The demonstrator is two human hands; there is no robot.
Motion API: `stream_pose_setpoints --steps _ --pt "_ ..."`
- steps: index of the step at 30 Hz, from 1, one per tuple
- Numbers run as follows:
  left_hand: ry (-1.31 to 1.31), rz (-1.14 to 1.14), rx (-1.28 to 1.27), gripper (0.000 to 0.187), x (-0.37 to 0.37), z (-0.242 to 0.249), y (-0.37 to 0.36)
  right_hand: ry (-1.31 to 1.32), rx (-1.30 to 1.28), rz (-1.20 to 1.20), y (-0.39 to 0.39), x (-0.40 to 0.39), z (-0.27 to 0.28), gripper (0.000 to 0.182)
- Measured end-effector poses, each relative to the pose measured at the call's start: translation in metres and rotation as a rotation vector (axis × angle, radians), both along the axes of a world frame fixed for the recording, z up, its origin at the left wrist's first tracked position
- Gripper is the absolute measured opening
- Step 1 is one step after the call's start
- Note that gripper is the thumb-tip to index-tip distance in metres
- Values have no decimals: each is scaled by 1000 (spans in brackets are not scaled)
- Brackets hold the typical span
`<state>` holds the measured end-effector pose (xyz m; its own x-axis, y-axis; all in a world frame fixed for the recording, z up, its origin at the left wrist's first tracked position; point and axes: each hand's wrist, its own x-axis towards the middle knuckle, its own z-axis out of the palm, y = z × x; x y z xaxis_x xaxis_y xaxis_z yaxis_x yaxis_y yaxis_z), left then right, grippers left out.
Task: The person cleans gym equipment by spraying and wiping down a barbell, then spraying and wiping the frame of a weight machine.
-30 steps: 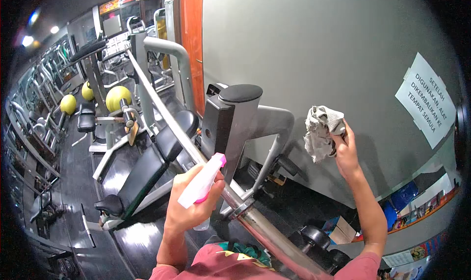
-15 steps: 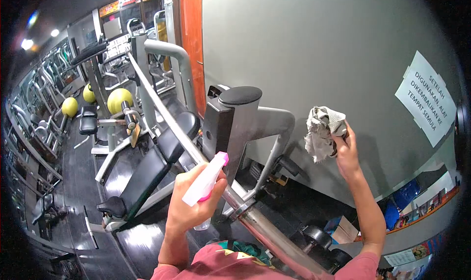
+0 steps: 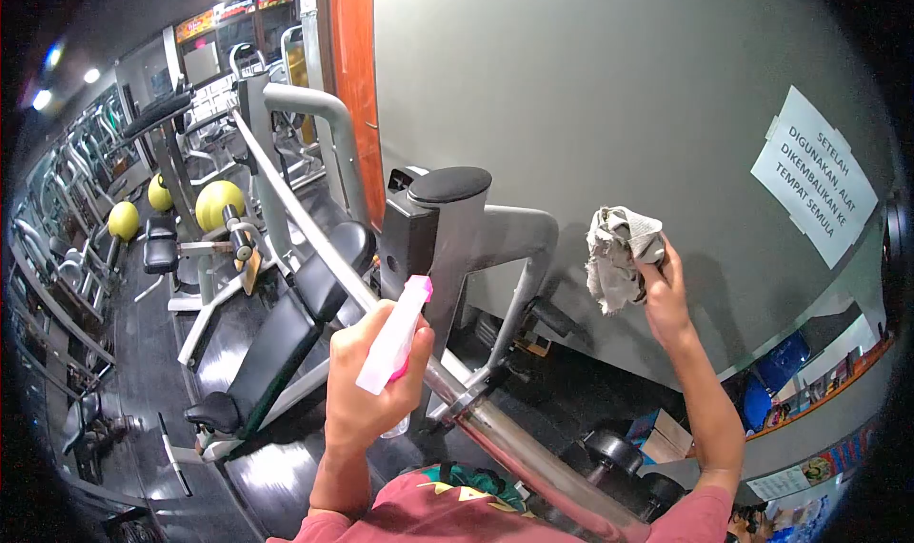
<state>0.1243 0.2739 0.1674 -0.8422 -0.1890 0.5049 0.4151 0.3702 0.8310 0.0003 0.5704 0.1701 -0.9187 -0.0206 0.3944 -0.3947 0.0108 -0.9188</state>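
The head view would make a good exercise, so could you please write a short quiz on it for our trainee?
1. Multiple choice: which grips the spray bottle? (a) the right hand; (b) the left hand; (c) both hands.
2. True or false: the rag is draped over the barbell.
3. Fill in the blank: the first printed word on the paper sign is ____.

Key:
1. (b).
2. False: the right hand holds it in the air.
3. SETELAH.

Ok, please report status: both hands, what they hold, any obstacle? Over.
Left hand gripping spray bottle. Right hand holding crumpled cloth. Metal bar slants between them in view.
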Motion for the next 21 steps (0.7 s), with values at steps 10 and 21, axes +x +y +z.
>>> stream_pose_setpoints --steps 10,21 --pt "-1 -2 30 11 -10 -14 -3 341 110 65 -82 -27 4 40" --pt "-81 -128 223 13 3 -43 -10 916 799 234 -138 -26 -140 66"
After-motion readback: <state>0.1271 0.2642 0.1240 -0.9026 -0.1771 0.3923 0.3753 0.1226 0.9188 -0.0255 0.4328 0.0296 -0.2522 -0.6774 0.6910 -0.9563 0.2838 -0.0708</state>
